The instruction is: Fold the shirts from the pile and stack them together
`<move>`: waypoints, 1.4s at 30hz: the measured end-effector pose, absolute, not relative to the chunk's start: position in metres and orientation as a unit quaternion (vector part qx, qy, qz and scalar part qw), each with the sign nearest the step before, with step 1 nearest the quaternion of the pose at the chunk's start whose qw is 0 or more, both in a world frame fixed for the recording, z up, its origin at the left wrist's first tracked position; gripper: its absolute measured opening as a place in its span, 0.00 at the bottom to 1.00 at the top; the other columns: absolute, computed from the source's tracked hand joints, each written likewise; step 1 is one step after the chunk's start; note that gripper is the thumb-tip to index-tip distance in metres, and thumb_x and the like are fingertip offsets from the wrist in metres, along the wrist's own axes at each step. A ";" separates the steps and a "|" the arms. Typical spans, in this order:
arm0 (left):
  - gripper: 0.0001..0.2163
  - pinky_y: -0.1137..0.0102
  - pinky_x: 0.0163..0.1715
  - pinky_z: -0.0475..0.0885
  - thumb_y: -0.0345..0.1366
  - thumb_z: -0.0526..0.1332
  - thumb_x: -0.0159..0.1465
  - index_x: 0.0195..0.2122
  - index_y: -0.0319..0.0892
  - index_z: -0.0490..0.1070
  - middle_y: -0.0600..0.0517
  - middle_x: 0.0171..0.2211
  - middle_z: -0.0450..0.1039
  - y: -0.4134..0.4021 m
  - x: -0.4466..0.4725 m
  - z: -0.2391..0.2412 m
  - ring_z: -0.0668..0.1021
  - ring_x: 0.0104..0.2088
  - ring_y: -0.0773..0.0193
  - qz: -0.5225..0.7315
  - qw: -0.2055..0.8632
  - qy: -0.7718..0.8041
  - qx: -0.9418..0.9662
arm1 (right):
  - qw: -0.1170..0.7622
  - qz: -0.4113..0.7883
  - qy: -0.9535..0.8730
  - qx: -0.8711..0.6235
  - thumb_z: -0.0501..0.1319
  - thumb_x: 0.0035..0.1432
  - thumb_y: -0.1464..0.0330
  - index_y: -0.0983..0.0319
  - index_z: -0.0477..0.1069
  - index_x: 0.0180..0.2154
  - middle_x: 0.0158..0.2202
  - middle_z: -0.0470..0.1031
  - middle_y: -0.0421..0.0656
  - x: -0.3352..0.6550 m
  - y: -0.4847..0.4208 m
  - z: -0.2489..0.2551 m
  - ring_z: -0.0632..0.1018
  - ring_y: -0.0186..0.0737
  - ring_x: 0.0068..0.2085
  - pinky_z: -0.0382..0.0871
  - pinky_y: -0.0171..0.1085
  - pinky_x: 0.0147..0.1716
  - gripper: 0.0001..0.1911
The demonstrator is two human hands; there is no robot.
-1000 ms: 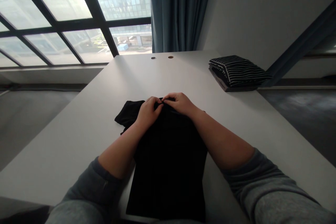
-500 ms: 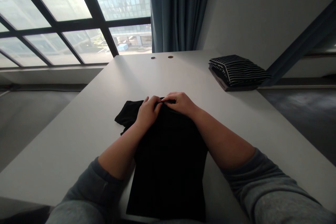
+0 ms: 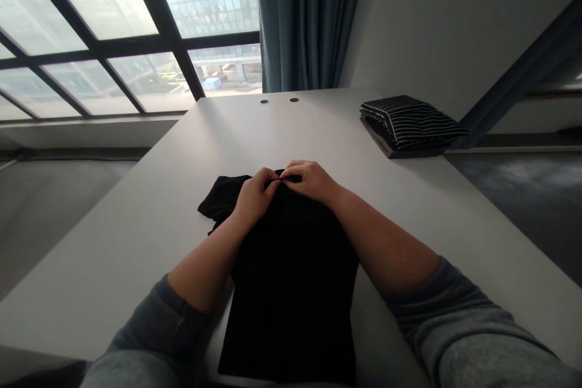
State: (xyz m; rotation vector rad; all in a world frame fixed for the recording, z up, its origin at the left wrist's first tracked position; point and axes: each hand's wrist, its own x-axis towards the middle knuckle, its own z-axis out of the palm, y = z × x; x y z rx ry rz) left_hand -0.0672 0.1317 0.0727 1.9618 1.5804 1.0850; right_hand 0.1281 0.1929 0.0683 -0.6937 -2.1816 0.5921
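Observation:
A black garment [image 3: 291, 279] lies lengthwise on the white table [image 3: 150, 212], running from the near edge to the middle, with one sleeve sticking out at its far left. My left hand [image 3: 254, 197] and my right hand [image 3: 309, 180] meet at the garment's far end, side by side. Both have their fingers curled and pinch the fabric at the top edge. My forearms lie over the cloth on either side, grey sleeves pushed back.
A folded stack of black clothes with thin white stripes [image 3: 409, 124] sits at the table's far right edge. Two small cable holes [image 3: 279, 100] mark the far end. Windows and a blue curtain [image 3: 304, 18] stand behind the table.

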 end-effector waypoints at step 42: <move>0.09 0.67 0.35 0.73 0.43 0.67 0.62 0.34 0.43 0.78 0.52 0.29 0.79 0.137 -0.070 0.068 0.79 0.31 0.61 0.451 0.288 0.600 0.595 | 0.393 0.342 -0.776 -0.356 0.66 0.59 0.69 0.61 0.83 0.40 0.41 0.83 0.43 0.111 0.184 0.065 0.81 0.41 0.44 0.72 0.39 0.49 0.08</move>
